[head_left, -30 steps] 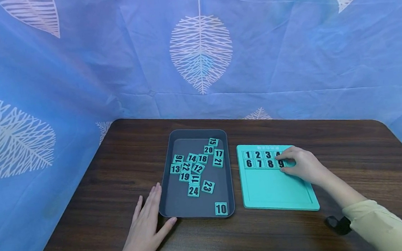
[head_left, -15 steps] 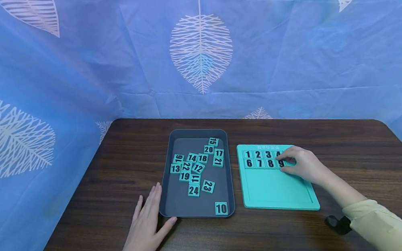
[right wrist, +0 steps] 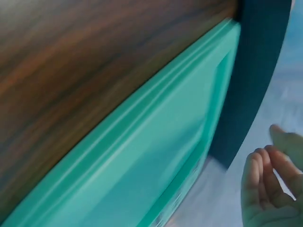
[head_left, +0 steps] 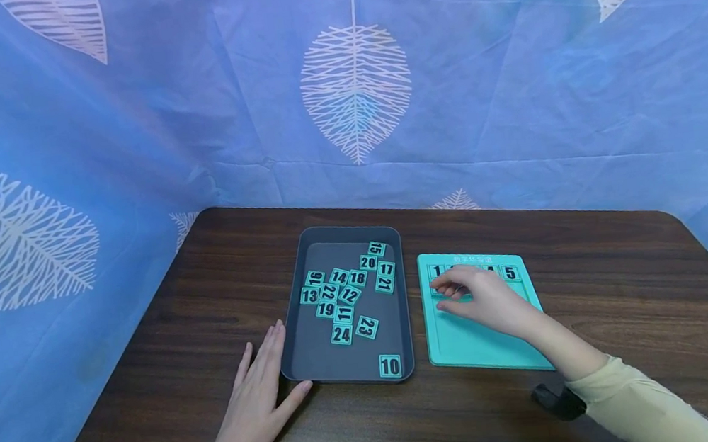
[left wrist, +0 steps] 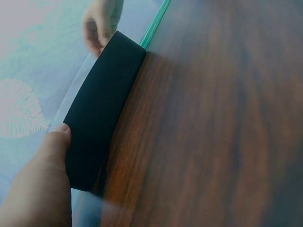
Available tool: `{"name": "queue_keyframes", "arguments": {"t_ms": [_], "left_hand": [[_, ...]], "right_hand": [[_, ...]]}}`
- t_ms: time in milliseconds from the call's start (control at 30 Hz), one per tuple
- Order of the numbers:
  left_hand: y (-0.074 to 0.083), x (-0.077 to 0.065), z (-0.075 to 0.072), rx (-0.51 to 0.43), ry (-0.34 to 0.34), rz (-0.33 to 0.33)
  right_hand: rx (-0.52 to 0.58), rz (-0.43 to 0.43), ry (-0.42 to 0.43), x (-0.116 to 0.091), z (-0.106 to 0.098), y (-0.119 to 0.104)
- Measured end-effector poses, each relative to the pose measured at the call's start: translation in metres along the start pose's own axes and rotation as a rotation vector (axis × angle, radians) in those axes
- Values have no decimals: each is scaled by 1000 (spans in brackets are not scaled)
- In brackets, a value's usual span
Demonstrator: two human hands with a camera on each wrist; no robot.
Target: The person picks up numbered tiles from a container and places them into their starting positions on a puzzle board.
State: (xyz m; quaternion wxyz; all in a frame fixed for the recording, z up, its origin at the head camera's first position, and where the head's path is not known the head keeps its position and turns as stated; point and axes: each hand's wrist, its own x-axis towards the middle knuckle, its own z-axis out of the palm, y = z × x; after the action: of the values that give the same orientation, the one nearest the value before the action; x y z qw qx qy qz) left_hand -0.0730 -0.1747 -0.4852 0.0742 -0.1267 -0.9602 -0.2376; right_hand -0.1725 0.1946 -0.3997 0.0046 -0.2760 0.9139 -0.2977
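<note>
In the head view a turquoise number-puzzle board (head_left: 462, 347) lies on the table at right. Over its upper left part hovers my right hand (head_left: 486, 297), fingers loosely bent and thumb apart, with nothing between them. It covers most of the number tiles there; the 1 tile (head_left: 437, 270) and 5 tile (head_left: 510, 273) show in the top row. A dark grey tray (head_left: 316, 358) stands to the left, holding several loose number tiles, with the 10 tile (head_left: 390, 366) alone in its near right corner. Against the tray's near left corner rests my left hand (head_left: 250, 405), fingers spread, thumb at the front wall.
The dark wood table (head_left: 622, 280) bears both tray and board, with a narrow gap between them. Blue cloth (head_left: 508, 92) with white leaf prints hangs behind and at the left. A black band (head_left: 558, 402) sits at the right sleeve.
My right hand has moved left across the board, away from the 9 tile, uncovering the 5 tile in the top row. The left hand and the tray stay where they were.
</note>
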Motion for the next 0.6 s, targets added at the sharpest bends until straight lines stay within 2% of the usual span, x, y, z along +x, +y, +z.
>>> {"name": "queue_keyframes", "arguments": {"t_ms": [167,267,433,600], "left_hand": [[0,1,0,-1,0,-3],[0,1,0,0,-3,-4],[1,0,0,7,3,3],[1,0,-1,8,7,9]], "right_hand": [[122,-67,-72,13,16,-27],[151,-125,-140,18,25,-39],[129,-220,-246,20,43,-53],[51,-246,-342,19,57,-65]]}}
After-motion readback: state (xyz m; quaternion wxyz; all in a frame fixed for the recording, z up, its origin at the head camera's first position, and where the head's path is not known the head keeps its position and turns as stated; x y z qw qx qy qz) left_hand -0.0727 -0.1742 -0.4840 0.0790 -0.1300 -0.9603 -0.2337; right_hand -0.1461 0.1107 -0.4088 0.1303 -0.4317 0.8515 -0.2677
